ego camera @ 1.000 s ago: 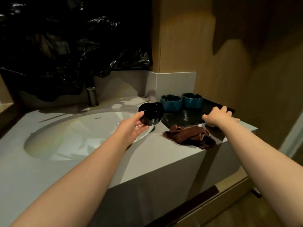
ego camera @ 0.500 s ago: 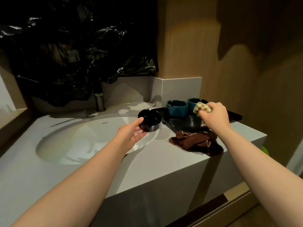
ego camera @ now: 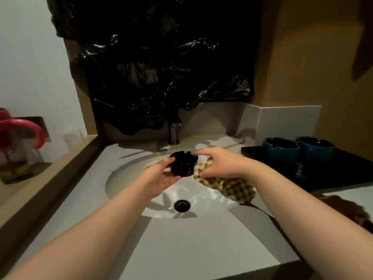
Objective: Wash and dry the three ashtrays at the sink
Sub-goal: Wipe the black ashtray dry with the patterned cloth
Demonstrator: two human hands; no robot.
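Over the white sink basin point(ego camera: 129, 178) my left hand point(ego camera: 161, 178) grips a black notched ashtray point(ego camera: 182, 163) from below and the left. My right hand point(ego camera: 218, 164) holds a checked tan sponge cloth point(ego camera: 228, 185), which hangs down to the right, and its fingers reach the ashtray's right rim. Two teal ashtrays point(ego camera: 281, 149) point(ego camera: 314, 147) stand side by side on a black tray point(ego camera: 333, 174) at the right of the counter.
A chrome faucet point(ego camera: 174, 133) rises behind the basin, under crumpled black plastic sheeting point(ego camera: 161, 67). The drain point(ego camera: 182, 205) lies in the bowl. A brown cloth point(ego camera: 351, 211) lies at the counter's right edge. A red-handled object point(ego camera: 18, 130) sits on the left ledge.
My left hand carried the black ashtray from the counter over the basin. My right hand picked the sponge cloth off the tray and brought it to the ashtray. The view swung left.
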